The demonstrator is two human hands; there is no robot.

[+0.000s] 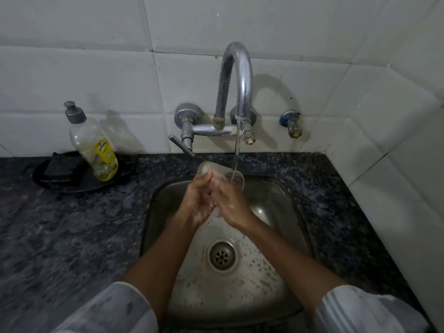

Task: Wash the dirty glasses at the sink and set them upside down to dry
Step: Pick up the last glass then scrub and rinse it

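1. Both hands are clamped on one glass (222, 173) over the sink (283, 200), toward 12 o'clock of the basin. The left hand (198, 200) wraps it from 9 o'clock and the right hand (230, 205) from 3 o'clock, fingers overlapping on the near wall.

2. The glass is clear and plain, tilted with its mouth pointing away from the person and slightly right. Only the rim and the far wall show past the fingers; the base is hidden in the palms.

3. Water (236, 150) runs from the tap (236, 75) and lands at the glass's rim on the 3 o'clock side. Whether it flows inside or just down the outside, I cannot tell.

4. Risk: wet skin on wet glass. If either hand loosens while turning the glass, it could slip and drop onto the steel near the drain (222, 257), which may chip or crack it.

5. Risk: the rim sits close under the spout. Lifting or tilting without care could knock glass against metal.

6. Risk: water striking the rim at an angle may spray onto the counter (72, 236) and the sleeves (360, 308).

7. Risk: soap could stay inside if the stream never fills the cup, leaving film when it dries.

8. A soap bottle (96, 145) stands on a dark tray (48, 183) at 10 o'clock from the sink, beside a dark scrubber (58, 168). No other glasses are visible, washed or dirty.
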